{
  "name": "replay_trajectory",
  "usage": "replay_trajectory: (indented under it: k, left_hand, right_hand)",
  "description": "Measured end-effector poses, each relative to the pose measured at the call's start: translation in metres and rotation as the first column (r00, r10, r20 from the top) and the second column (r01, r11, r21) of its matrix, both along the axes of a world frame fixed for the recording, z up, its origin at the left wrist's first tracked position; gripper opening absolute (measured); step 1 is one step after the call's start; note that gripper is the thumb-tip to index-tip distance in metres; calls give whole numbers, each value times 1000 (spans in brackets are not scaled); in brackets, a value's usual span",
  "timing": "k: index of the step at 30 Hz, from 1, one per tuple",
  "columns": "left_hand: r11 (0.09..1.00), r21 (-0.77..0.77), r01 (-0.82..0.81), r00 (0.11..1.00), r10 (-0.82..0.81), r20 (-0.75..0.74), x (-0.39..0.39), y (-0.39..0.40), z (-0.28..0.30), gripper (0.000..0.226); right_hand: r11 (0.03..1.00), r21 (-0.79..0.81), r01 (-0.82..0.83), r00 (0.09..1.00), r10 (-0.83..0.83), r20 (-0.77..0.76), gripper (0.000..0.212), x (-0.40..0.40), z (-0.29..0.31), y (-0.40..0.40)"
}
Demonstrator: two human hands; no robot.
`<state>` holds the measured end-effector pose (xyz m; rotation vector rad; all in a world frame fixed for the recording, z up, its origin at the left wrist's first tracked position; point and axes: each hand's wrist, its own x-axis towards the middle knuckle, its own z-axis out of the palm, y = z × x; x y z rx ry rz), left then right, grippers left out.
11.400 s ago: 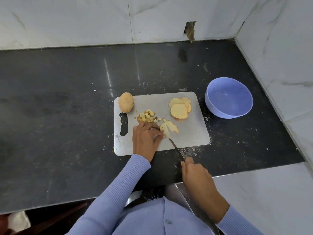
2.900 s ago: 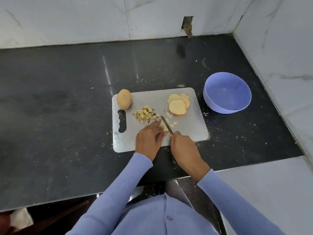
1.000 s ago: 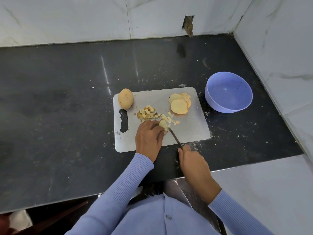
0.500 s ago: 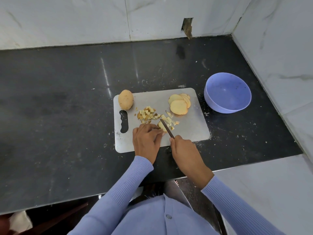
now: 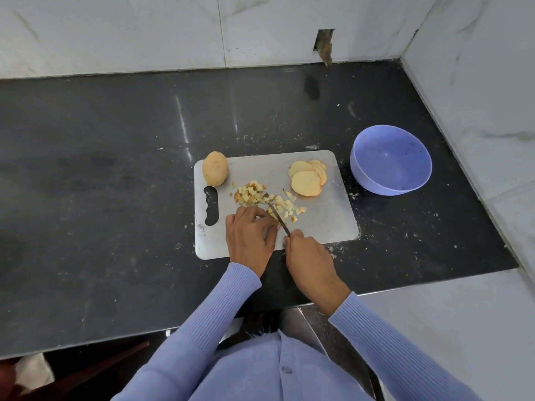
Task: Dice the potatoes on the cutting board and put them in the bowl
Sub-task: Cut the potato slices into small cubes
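Black stone surface [image 5: 115,175]: on the cutting board [image 5: 324,224], right hand [image 5: 309,261] grips knife [image 5: 279,218]; left hand [image 5: 249,235] pinches potato piece [image 5: 272,211] beside diced potato [image 5: 252,195].

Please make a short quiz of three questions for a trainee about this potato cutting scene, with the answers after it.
1. True or false: the purple bowl already holds potato cubes.
2. Which hand holds the knife? A) left hand B) right hand C) neither
3. Fill in: the whole potato lies at the board's far ____ corner, above the handle slot.

Key
1. False. No potato shows in the bowl; the diced pieces lie on the cutting board.
2. B. The right hand grips the knife, while the left hand steadies the piece being cut. The potato slices wait uncut.
3. Left.
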<state>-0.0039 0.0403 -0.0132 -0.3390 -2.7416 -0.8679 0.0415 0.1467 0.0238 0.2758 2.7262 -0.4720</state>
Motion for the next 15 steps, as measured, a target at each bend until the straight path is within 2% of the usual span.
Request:
replay_trajectory:
  k: [7,15]
  left_hand:
    - [1000,-23,2,1000,-2,-22,0,2,-2,7]
    - [998,-10,-57,997,58,48,3,6,-1,6]
  right_hand:
    - [999,23,-42,999,42,-7,26,6,4,11]
    - [992,34,-119,993,118,9,27,3,8,19]
